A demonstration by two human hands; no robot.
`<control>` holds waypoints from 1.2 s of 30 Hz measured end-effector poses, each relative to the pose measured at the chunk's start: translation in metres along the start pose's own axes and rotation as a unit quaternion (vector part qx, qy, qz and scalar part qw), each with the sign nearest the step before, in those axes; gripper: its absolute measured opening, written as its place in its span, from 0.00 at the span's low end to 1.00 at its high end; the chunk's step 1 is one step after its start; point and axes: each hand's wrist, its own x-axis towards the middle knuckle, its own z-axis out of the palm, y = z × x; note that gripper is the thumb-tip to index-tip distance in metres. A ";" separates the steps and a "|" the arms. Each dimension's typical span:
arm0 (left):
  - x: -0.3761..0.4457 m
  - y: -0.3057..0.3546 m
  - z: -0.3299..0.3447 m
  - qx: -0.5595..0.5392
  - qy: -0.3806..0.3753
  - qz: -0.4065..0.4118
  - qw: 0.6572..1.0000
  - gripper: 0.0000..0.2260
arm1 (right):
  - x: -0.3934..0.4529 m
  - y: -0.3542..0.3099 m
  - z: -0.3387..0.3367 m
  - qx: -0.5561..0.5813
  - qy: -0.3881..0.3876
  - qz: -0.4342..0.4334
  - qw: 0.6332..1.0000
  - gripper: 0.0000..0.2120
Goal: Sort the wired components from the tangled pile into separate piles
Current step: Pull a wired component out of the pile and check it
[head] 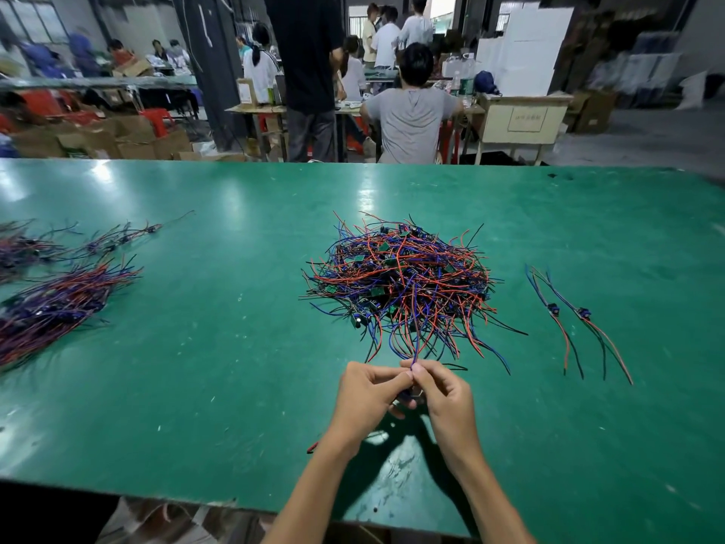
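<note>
A tangled pile (pixel 400 280) of red, blue and black wires with small green circuit boards lies at the middle of the green table (pixel 196 367). Just in front of it, my left hand (pixel 365 398) and my right hand (pixel 443 398) meet and pinch one wired component (pixel 414 357), whose blue and red wires still run up into the pile. Its small board sits between my fingers, mostly hidden. Two sorted components (pixel 572 320) lie side by side at the right. Bundles of sorted components (pixel 59 300) lie at the left.
More wire bundles (pixel 113 239) lie at the far left. A red wire end (pixel 312 447) pokes out under my left wrist. Beyond the table's far edge, people work at benches among cardboard boxes. The near table edge is close below my forearms.
</note>
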 end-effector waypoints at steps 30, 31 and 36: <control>-0.004 0.028 0.004 -0.192 0.026 -0.013 0.981 0.06 | 0.024 -0.035 -0.009 0.004 -0.003 0.049 0.999 0.09; 0.000 0.031 0.004 -0.239 0.047 -0.027 0.969 0.06 | 0.015 -0.030 -0.006 -0.039 -0.036 0.016 0.998 0.10; 0.009 0.032 0.000 -0.357 0.116 -0.072 0.924 0.03 | -0.006 -0.032 0.006 0.023 -0.033 -0.025 0.999 0.09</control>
